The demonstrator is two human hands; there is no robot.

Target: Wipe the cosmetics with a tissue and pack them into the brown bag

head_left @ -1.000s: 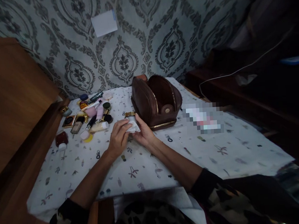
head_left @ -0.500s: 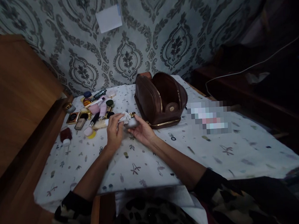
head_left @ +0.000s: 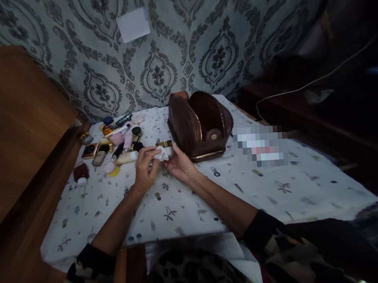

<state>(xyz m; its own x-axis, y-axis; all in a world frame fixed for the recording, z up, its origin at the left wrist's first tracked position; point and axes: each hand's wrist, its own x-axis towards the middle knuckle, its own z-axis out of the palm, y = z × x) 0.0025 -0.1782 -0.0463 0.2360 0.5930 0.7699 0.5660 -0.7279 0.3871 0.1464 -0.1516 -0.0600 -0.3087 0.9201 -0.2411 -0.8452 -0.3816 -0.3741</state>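
The left hand (head_left: pixel 146 169), with fingers partly curled, holds a white wipe (head_left: pixel 160 154) against a jar with gold lid (head_left: pixel 164 143). The right hand (head_left: pixel 181 164), half open, grips this jar, which is just beside the brown bag (head_left: pixel 188 126), above the tablecloth (head_left: pixel 187 210).

The single head view looks forward and down from above the near edge of the worktop (head_left: pixel 218 208), taking in its far edge.
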